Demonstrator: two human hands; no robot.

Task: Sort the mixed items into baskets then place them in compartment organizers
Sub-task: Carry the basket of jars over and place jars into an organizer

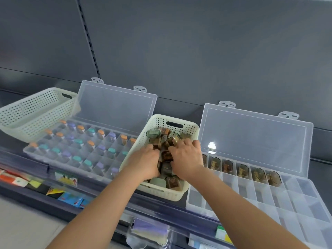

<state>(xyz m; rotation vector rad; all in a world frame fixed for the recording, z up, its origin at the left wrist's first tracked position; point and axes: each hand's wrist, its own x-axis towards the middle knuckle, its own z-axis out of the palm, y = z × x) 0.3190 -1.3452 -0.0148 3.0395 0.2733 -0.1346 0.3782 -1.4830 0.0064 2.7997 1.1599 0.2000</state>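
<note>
Left grip (pixel 145 159) and right grip (pixel 186 155) dug into the pile, fingers curled and buried; can't tell if either has a piece. Under both: small brown-and-green clear-cased pieces (pixel 172 180) in cream perforated plastic basket (pixel 179 194). Step, I'd say: basket to organizer. Next: pinch one, drop in the next free cell. Just right of right grip: clear plastic compartment organizer (pixel 269 203), lid up, back row part-filled. Left of left grip: second clear organizer (pixel 27 150) with colour-capped little bottles (pixel 91 131).
</note>
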